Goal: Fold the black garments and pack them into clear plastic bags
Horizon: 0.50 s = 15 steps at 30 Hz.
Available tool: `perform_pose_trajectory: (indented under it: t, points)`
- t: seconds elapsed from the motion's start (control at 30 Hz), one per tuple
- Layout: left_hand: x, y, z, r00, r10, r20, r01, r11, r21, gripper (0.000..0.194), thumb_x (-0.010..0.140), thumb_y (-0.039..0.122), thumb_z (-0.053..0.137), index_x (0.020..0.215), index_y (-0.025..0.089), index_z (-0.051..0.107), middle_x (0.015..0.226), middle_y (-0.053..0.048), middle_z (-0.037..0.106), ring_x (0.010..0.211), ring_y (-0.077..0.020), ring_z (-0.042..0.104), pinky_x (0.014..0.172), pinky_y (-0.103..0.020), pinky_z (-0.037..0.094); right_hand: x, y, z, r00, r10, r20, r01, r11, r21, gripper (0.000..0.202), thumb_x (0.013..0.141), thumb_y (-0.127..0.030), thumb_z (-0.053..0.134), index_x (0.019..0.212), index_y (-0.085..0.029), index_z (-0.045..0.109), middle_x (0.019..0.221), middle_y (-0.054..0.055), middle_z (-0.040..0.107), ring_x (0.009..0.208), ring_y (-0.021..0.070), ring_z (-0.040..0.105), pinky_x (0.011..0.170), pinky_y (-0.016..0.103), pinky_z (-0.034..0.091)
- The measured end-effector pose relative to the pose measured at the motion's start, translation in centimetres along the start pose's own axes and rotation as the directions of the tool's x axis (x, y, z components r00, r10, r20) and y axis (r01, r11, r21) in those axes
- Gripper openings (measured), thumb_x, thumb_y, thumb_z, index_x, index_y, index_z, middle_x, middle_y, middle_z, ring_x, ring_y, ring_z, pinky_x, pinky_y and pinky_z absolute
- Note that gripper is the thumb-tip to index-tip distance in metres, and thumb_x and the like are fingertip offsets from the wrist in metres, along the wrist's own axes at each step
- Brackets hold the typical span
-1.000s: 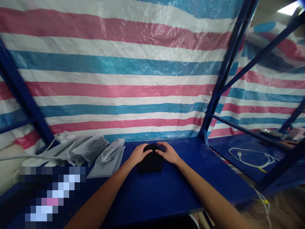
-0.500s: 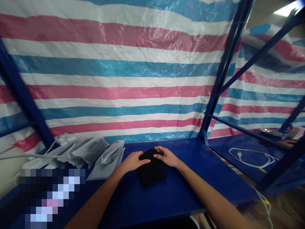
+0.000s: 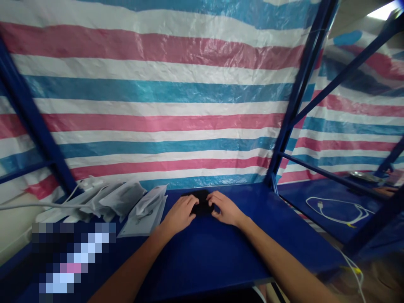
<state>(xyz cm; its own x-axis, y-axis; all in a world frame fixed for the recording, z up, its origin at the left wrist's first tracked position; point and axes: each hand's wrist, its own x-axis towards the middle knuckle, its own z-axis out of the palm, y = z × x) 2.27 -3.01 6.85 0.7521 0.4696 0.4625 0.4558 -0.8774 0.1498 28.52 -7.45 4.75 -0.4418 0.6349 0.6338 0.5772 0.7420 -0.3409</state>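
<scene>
Head view: left grip [image 3: 181,213] and right grip [image 3: 227,209] hold the black item [image 3: 202,206] between them.

Two hands [image 3: 181,212] [image 3: 227,209], one black object [image 3: 202,203]

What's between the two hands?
A black item, seen in the head view, lies between the left hand and the right hand; both touch it.

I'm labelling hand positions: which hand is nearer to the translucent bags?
Left. The left hand is just right of the translucent bags, at the left side of the black item; the right hand is farther off, at its right.
</scene>
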Motion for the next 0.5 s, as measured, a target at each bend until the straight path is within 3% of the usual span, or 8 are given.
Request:
perform_pose_trajectory:
  t: [0.1,0.2,0.3,0.4,0.5]
  points:
    - [-1.0,0.0,1.1,0.993,-0.076,0.087,0.079,0.997,-0.021,0.038,0.087,0.009,0.073,0.122,0.022,0.066,0.118,-0.006,0.071,0.109,-0.0272,0.067,0.097,-0.042,0.053,-0.3,0.3,0.4,0.981,0.122,0.153,-0.148,0.973,0.176,0.030,0.074,-0.007,0.072,0.098,-0.023,0.061,0.103,0.002,0.069,0.093,0.0211,0.066,0.088,0.035,0.055]
    - [-1.2,0.1,1.3,0.989,-0.120,0.085,0.125,0.991,-0.053,0.024,0.090,0.021,0.078,0.114,0.023,0.073,0.114,-0.005,0.076,0.109,-0.0276,0.068,0.097,-0.041,0.051,-0.5,0.7,0.6,0.956,0.222,0.193,-0.270,0.922,0.277,0.018,0.083,-0.020,0.076,0.096,-0.022,0.063,0.094,0.000,0.068,0.084,0.0188,0.064,0.079,0.032,0.052]
    - [-1.0,0.1,0.9,0.987,-0.142,0.072,0.148,0.984,-0.097,0.022,0.093,0.033,0.079,0.112,0.023,0.076,0.112,-0.005,0.078,0.109,-0.0278,0.068,0.095,-0.040,0.051,-0.6,1.4,1.0,0.926,0.303,0.227,-0.371,0.845,0.384,0.021,0.088,-0.034,0.077,0.096,-0.022,0.062,0.086,-0.001,0.065,0.077,0.0172,0.061,0.073,0.030,0.050]
    - [-0.8,0.0,0.7,0.988,-0.149,0.049,0.154,0.981,-0.116,0.028,0.098,0.042,0.073,0.117,0.022,0.076,0.112,-0.007,0.078,0.108,-0.0280,0.068,0.096,-0.040,0.050,-0.5,1.9,1.5,0.909,0.350,0.226,-0.416,0.781,0.466,0.026,0.090,-0.037,0.076,0.096,-0.022,0.057,0.082,-0.003,0.060,0.072,0.0147,0.057,0.069,0.027,0.049]
    - [-0.6,-0.5,1.1,0.990,-0.128,0.053,0.135,0.976,-0.169,0.029,0.105,0.046,0.062,0.115,0.024,0.078,0.107,-0.006,0.076,0.102,-0.0248,0.068,0.093,-0.036,0.049,-0.3,1.6,1.8,0.922,0.343,0.182,-0.388,0.820,0.421,0.024,0.091,-0.029,0.072,0.106,-0.023,0.055,0.085,-0.003,0.060,0.071,0.0140,0.057,0.068,0.027,0.049]
